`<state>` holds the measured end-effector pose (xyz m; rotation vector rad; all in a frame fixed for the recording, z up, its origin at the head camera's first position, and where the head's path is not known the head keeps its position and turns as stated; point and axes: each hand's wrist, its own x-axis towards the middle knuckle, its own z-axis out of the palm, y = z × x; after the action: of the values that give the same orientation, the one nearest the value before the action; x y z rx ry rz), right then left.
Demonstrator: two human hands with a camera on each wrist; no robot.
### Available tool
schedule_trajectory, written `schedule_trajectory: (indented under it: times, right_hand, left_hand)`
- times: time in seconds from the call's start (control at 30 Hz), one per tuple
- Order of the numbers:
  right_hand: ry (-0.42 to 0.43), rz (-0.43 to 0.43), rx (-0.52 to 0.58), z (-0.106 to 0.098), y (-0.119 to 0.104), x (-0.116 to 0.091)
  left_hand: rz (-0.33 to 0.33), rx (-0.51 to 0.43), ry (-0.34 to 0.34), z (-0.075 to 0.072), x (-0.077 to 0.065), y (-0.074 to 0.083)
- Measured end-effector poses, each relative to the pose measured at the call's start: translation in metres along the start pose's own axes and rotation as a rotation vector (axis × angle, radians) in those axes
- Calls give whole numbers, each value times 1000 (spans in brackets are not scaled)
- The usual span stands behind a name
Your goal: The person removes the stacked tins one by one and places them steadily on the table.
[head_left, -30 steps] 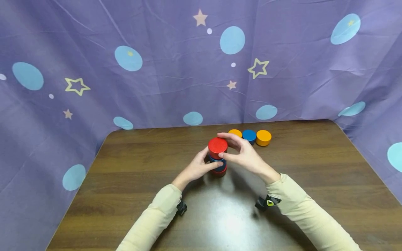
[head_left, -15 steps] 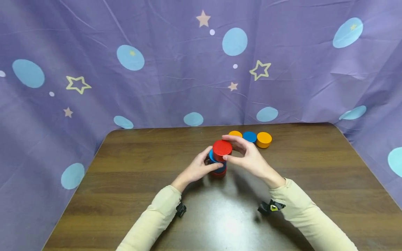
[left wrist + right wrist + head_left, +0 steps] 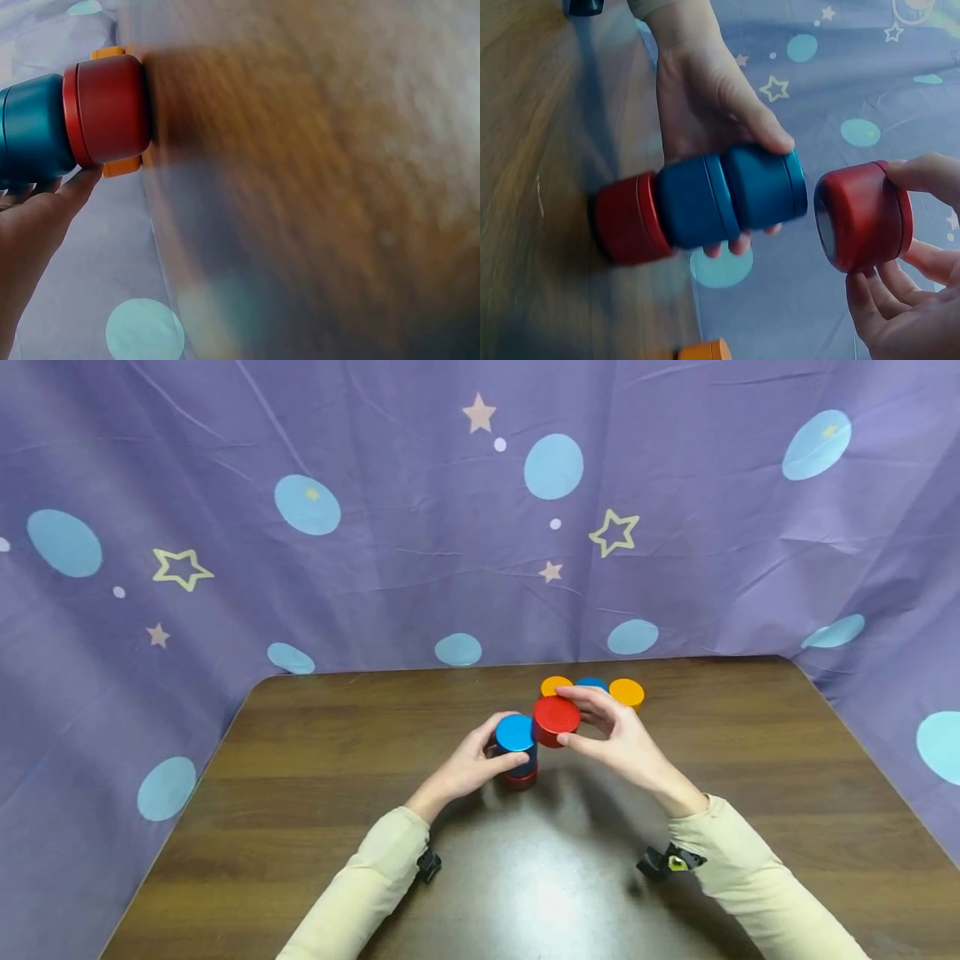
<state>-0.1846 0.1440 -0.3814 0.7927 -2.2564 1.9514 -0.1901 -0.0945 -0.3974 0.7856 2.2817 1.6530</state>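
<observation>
A stack of small round lidded tins stands on the table: a red tin (image 3: 634, 221) at the bottom, a lower blue tin (image 3: 691, 202) on it and an upper blue tin (image 3: 514, 733) on top. My left hand (image 3: 467, 768) grips the blue tins from the left, thumb in front and fingers behind. Just right of the stack's top, my right hand (image 3: 617, 739) holds another red tin (image 3: 556, 720) between thumb and fingers. A small gap separates this tin from the upper blue one in the right wrist view.
Behind the hands, near the table's far edge, a yellow tin (image 3: 556, 685), a blue tin (image 3: 592, 683) and another yellow tin (image 3: 627, 692) stand in a row. A purple patterned curtain (image 3: 375, 568) hangs behind the brown wooden table (image 3: 300, 810).
My right hand has taken the red tin off the top of the stack and moved it right, uncovering the upper blue tin. The left hand has stayed on the stack.
</observation>
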Motion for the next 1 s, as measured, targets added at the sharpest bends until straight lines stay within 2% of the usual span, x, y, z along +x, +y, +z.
schedule_trajectory:
  times: [0.43,0.63,1.0]
  right_hand:
    - [39,-10,-21,-30,14,-9]
    - [73,-18,-74,-45,20,-10]
    - [109,31,-160,-71,28,-10]
  left_hand:
    - [7,-9,-1,0,1,-1]
    - [-2,-7,-3,-1,1,-1]
    - [20,-11,-2,0,1,-3]
